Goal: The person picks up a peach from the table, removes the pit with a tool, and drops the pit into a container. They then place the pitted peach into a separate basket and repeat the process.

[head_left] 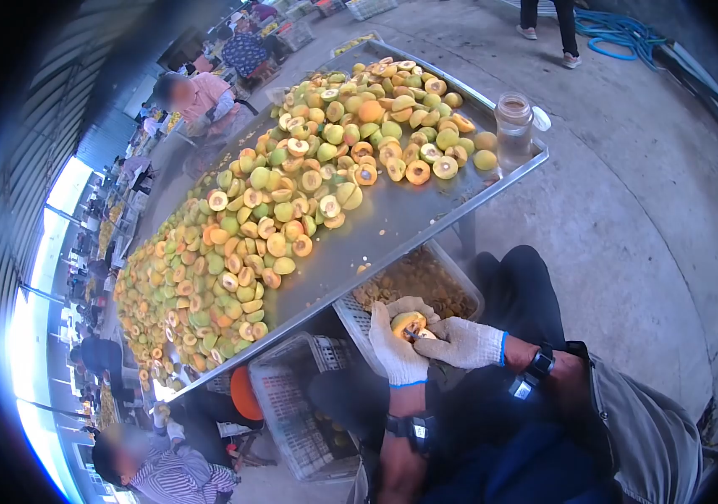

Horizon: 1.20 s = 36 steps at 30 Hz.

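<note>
"Yellow-green heap of fruit (246, 227), much of it halved — what carries it?"

"A metal counter (359, 252), with a plastic crate (282, 420) below its near edge."

"And the left hand (399, 346)?"

"Gloved, and curled around an opened fruit piece (408, 324), near a bin (471, 284) of brownish bits."

"The right hand (470, 343)?"

"Gloved too, fingers meeting that same piece — whether they clamp anything, I can't tell."

"Farther right?"

"A clear jar (513, 134), upright at the counter's corner."
</note>
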Each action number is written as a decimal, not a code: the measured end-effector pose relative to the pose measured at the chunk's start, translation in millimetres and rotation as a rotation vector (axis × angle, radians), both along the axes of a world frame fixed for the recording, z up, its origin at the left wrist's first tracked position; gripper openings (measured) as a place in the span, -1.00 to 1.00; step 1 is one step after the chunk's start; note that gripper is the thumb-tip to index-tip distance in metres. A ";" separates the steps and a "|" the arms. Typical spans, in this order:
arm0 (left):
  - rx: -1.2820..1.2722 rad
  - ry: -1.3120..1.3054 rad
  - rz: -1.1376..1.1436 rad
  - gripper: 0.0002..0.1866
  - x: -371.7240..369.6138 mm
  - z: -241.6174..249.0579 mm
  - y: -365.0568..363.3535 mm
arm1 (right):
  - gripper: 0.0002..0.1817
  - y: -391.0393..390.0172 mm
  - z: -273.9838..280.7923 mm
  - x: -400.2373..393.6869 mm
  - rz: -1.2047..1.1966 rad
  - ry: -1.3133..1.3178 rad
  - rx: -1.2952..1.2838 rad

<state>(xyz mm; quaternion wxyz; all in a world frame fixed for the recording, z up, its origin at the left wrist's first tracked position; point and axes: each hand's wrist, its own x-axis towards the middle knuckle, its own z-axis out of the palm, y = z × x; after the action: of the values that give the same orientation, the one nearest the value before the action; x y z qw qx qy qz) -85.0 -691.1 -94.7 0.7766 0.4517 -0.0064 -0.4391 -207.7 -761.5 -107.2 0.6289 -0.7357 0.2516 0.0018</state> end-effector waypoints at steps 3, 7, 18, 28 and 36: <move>0.048 -0.174 -0.031 -0.39 1.1 1.0 2.8 | -0.42 2.5 -1.6 2.4 0.003 0.025 -0.039; 0.045 -0.517 -0.124 -0.35 3.2 8.5 4.1 | -0.45 5.0 22.0 -3.4 -0.005 0.021 0.226; -0.281 -0.459 -0.279 -0.33 11.2 1.7 5.2 | -0.61 4.1 4.4 -9.5 0.064 -0.147 0.659; -0.400 -0.426 -0.629 -0.34 26.0 -10.8 8.4 | -0.64 1.1 -14.7 -15.7 0.147 -0.061 0.889; -0.307 0.331 -0.219 -0.41 26.1 -48.3 11.1 | -0.58 3.0 -29.5 -10.8 0.124 -0.123 0.974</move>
<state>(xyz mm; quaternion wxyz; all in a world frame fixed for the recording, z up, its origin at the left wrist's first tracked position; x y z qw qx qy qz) -59.0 -680.0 -143.0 0.7744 0.2469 0.0050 -0.5825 -218.5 -758.6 -136.8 0.9120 -0.3685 0.1400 0.1132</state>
